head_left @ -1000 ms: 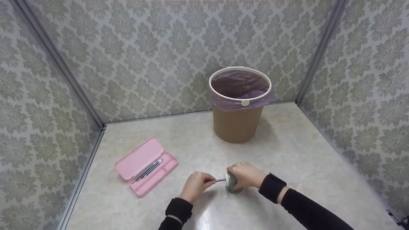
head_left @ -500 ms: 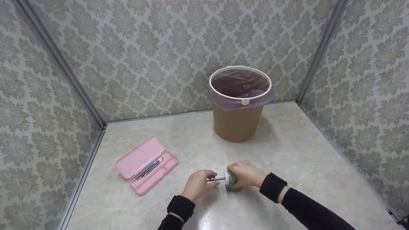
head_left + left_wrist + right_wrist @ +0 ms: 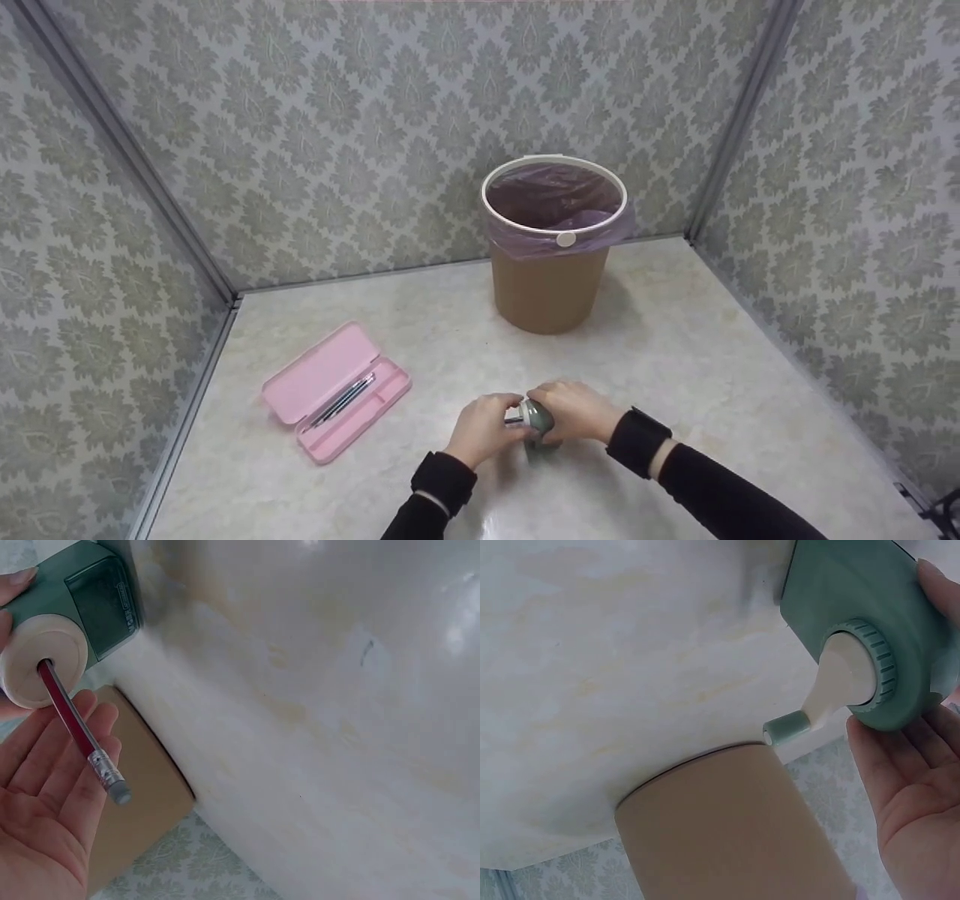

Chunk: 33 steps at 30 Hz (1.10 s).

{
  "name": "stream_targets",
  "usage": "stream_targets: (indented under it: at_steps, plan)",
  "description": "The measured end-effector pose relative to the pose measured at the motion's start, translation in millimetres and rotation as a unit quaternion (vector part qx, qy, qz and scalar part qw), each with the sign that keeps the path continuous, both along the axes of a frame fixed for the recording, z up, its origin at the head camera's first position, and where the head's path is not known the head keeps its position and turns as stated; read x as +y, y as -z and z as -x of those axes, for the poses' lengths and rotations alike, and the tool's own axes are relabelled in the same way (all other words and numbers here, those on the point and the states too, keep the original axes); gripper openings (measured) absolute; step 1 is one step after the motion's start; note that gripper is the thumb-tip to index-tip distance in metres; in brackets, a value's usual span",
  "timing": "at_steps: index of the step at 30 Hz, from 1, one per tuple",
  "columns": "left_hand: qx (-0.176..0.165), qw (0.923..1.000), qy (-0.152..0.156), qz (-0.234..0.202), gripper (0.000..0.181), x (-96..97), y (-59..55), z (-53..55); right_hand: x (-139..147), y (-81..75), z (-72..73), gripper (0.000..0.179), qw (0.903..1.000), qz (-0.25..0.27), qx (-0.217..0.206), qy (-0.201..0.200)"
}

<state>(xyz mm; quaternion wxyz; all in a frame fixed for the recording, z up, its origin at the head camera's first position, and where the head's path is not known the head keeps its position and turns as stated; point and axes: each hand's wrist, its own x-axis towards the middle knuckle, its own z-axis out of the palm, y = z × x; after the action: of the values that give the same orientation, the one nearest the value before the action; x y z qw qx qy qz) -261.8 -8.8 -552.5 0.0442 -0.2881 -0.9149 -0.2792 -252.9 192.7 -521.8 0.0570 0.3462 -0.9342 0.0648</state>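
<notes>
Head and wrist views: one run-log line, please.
left hand: at pencil; right hand: grips green sharpener; pencil: in green sharpener; pink case: open

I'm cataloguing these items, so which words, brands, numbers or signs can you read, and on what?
None can be read.
Green sharpener: small lettering on its dark window, too small and blurred to make out.
Pencil: no readable text.
Pink case and bin: no lettering visible.
Writing tools in the case: too small to tell.

The sharpener is smooth plastic, the pencil ferrule metal.
</notes>
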Motion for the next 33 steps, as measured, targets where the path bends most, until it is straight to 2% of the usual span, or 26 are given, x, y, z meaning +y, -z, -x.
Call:
stream_targets:
  at_steps: [4, 10, 17, 22, 26, 33]
  plan:
    - [-0.005, 0.9999, -0.002, 0.01, 0.055, 2.5, -2.3, -0.2, 3, -3.7, -1.8, 0.057, 0.9998, 0.015, -0.009, -0.004]
    - [-0.01, 0.9998, 0.004, 0.019, 0.069, 7.5, -6.9, -1.5, 10, -8.6, -3.3, 0.047, 0.9989, 0.042, -0.018, 0.003]
    - [-0.002, 0.9991, 0.013, 0.041, 0.058, 17.5, -6.8, -1.0, 13, -5.6, -3.1, 0.039, 0.9989, 0.046, -0.01, 0.004]
    - [0.002, 0.9988, 0.01, 0.047, 0.054, 25.4, -6.7, -1.5, 14, -5.2, -4.0, 0.042, 0.9986, 0.051, -0.017, 0.005]
    - [0.009, 0.9985, 0.0, 0.054, 0.053, 30.8, -5.9, -2.6, 17, -4.9, -4.3, 0.047, 0.9976, 0.062, -0.03, 0.003]
    - [0.022, 0.9948, -0.018, 0.098, 0.06, 36.0, -5.5, -4.9, 32, -13.9, -6.5, 0.055, 0.9935, 0.089, -0.069, 0.019]
